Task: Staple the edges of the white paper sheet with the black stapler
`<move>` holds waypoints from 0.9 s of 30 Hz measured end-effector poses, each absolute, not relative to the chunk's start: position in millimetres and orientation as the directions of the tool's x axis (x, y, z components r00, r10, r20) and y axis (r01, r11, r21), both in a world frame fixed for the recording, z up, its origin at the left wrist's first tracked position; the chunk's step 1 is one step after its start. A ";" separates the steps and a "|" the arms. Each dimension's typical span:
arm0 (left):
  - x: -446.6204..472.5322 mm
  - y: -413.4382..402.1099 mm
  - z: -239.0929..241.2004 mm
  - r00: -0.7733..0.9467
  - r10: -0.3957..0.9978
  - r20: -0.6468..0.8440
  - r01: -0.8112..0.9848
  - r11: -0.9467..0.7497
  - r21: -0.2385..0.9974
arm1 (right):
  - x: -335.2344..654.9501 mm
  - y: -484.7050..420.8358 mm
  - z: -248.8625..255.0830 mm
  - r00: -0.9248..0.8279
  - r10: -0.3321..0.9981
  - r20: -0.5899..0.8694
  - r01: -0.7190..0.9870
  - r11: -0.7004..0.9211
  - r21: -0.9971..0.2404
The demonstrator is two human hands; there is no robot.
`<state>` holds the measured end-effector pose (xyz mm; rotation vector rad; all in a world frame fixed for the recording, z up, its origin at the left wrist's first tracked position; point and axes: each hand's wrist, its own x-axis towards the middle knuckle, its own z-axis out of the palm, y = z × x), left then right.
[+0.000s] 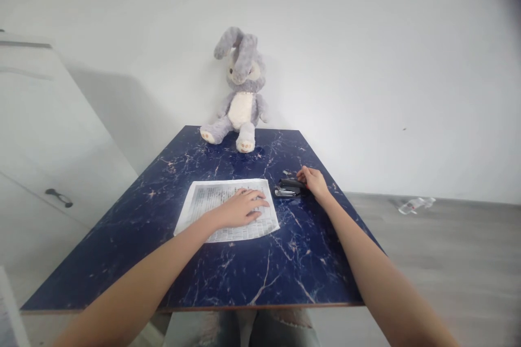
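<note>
A printed sheet of paper (199,203) lies on the dark blue marbled table (244,276). My left hand (243,207) rests flat on its right half, fingers spread and pointing right. Just past the sheet's right edge is a black stapler (287,187), its silver metal part facing left. The fingers of my right hand (312,180) are curled around the rear end of the stapler, which stays at table level. Part of that end is hidden by the hand.
A grey plush rabbit (242,108) sits at the table's far edge against the white wall. On the left stands a white cabinet (61,135) with a dark handle. A crumpled clear plastic piece (415,205) lies on the grey floor to the right.
</note>
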<state>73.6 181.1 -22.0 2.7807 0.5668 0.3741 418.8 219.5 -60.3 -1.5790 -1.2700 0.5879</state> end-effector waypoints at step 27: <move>76.0 213.7 -47.0 0.368 0.892 0.262 0.275 -0.373 0.886 | 410.9 192.8 -30.8 -0.084 0.963 0.257 0.450 0.267 -0.852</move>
